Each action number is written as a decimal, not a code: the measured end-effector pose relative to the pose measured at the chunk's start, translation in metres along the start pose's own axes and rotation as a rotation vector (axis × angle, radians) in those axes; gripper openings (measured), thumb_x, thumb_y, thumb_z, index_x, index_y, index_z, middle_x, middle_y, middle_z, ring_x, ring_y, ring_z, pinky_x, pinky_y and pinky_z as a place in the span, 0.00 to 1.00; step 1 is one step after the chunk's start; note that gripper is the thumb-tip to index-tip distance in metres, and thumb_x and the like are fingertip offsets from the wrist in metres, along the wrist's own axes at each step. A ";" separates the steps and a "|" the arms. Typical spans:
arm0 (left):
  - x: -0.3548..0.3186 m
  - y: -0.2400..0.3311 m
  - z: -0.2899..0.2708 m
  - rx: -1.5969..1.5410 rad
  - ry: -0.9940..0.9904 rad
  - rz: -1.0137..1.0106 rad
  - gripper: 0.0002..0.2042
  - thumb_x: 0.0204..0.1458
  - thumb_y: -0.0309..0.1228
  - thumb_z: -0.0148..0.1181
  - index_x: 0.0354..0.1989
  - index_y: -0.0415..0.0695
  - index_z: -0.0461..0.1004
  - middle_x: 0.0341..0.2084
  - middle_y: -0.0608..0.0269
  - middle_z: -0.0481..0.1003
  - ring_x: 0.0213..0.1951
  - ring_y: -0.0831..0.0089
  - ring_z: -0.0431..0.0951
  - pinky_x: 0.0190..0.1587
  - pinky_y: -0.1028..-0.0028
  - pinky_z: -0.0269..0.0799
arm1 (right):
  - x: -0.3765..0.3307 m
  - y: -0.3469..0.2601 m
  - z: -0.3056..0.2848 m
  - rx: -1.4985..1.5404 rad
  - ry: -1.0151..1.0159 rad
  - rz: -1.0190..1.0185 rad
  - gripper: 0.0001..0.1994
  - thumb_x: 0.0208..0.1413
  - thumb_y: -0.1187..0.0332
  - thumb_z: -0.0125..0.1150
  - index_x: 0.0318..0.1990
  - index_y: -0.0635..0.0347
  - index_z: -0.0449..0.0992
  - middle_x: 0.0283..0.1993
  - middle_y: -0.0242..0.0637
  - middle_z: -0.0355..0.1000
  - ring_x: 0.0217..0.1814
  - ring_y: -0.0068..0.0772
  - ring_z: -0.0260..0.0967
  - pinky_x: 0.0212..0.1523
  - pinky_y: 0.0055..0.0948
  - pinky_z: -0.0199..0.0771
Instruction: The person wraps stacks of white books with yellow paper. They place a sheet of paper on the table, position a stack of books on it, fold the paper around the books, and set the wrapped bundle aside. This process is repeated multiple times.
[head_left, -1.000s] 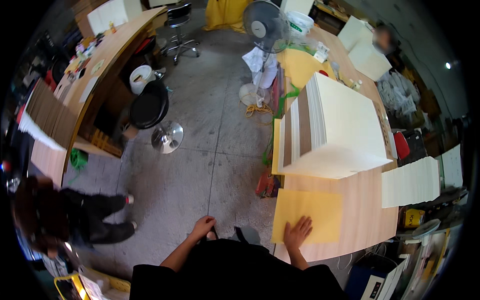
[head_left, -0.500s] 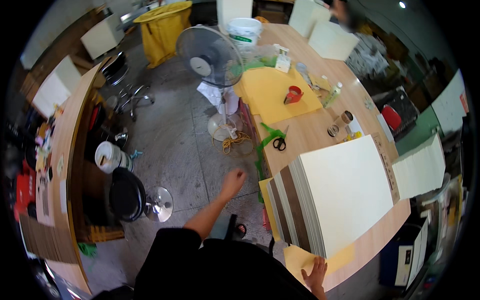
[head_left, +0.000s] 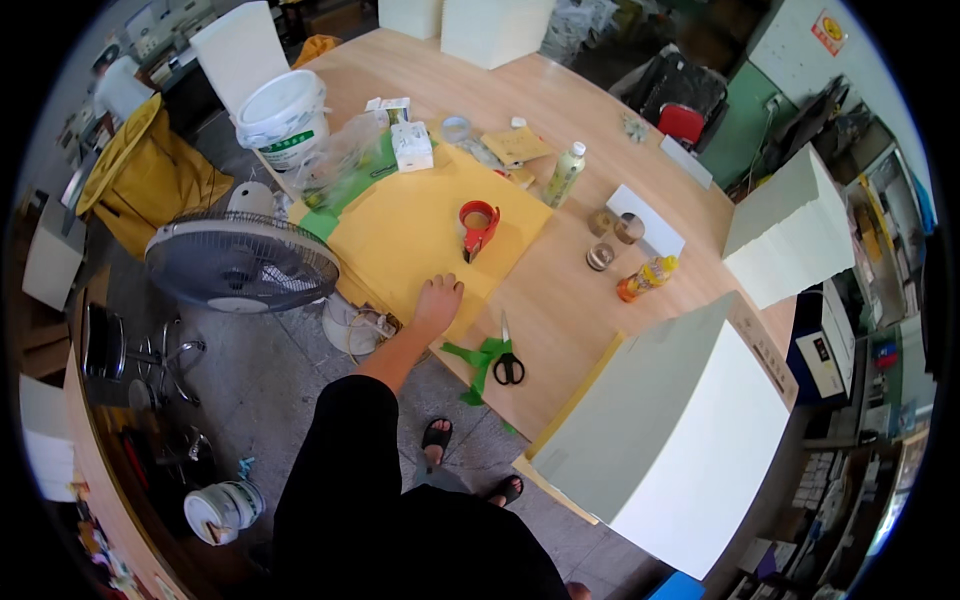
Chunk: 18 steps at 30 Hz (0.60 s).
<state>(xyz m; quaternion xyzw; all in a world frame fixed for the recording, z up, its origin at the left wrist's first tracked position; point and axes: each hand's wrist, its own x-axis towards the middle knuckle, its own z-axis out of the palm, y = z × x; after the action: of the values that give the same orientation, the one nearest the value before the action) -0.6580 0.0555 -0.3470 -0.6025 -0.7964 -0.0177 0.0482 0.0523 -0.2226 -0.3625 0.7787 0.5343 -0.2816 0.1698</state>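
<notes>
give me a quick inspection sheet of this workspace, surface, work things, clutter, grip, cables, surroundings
Surface: pale wood-grain tabletop, a large white stack at the near right.
Work things: yellow sheets with a red tape dispenser on top.
Clutter: black-handled scissors beside green strips; pale green bottle; orange-yellow bottle.
Grip: left hand at the near edge of the sheets, firmness unclear; right hand not clearly seen, though a sliver of skin at the lower edge may be its.
Cables: cord near the fan's base.
Surroundings: standing fan, yellow bag, white floor bucket.
</notes>
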 end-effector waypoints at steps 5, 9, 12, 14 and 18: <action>-0.025 -0.028 -0.020 -0.361 0.087 0.067 0.17 0.42 0.35 0.65 0.42 0.45 0.75 0.46 0.57 0.72 0.49 0.59 0.72 0.52 0.59 0.68 | -0.057 -0.244 -0.011 0.438 -0.179 -0.581 0.14 0.59 0.62 0.60 0.46 0.64 0.78 0.39 0.48 0.78 0.43 0.47 0.78 0.47 0.35 0.75; -0.033 -0.051 -0.007 -0.461 0.220 0.257 0.21 0.38 0.35 0.70 0.43 0.46 0.75 0.48 0.57 0.72 0.51 0.58 0.71 0.55 0.58 0.66 | -0.076 -0.482 -0.082 0.657 -0.254 -1.011 0.13 0.59 0.65 0.61 0.46 0.64 0.78 0.41 0.44 0.78 0.42 0.37 0.77 0.45 0.32 0.74; -0.024 -0.058 -0.011 -0.495 0.196 0.253 0.22 0.37 0.34 0.71 0.44 0.46 0.75 0.48 0.60 0.72 0.51 0.58 0.70 0.54 0.58 0.66 | -0.016 -0.620 -0.095 0.700 -0.028 -0.952 0.12 0.60 0.63 0.59 0.42 0.64 0.78 0.34 0.42 0.78 0.36 0.34 0.77 0.42 0.32 0.74; -0.020 -0.066 -0.009 -0.570 0.149 0.206 0.22 0.37 0.34 0.71 0.44 0.47 0.75 0.48 0.63 0.72 0.51 0.58 0.70 0.54 0.58 0.65 | 0.041 -0.706 -0.108 1.021 -0.106 -0.816 0.15 0.62 0.60 0.57 0.38 0.67 0.77 0.31 0.41 0.77 0.28 0.30 0.74 0.32 0.30 0.74; -0.015 -0.060 0.004 -0.699 0.176 0.169 0.19 0.40 0.31 0.70 0.43 0.50 0.75 0.46 0.65 0.73 0.50 0.59 0.71 0.52 0.57 0.66 | 0.117 -0.812 -0.140 0.607 0.157 -0.562 0.28 0.51 0.46 0.67 0.38 0.70 0.75 0.33 0.48 0.78 0.26 0.35 0.78 0.28 0.31 0.79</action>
<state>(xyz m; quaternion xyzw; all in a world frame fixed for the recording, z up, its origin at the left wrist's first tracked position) -0.7125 0.0252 -0.3510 -0.6424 -0.6826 -0.3365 -0.0908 -0.6332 0.2443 -0.2958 0.6366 0.6297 -0.4016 -0.1920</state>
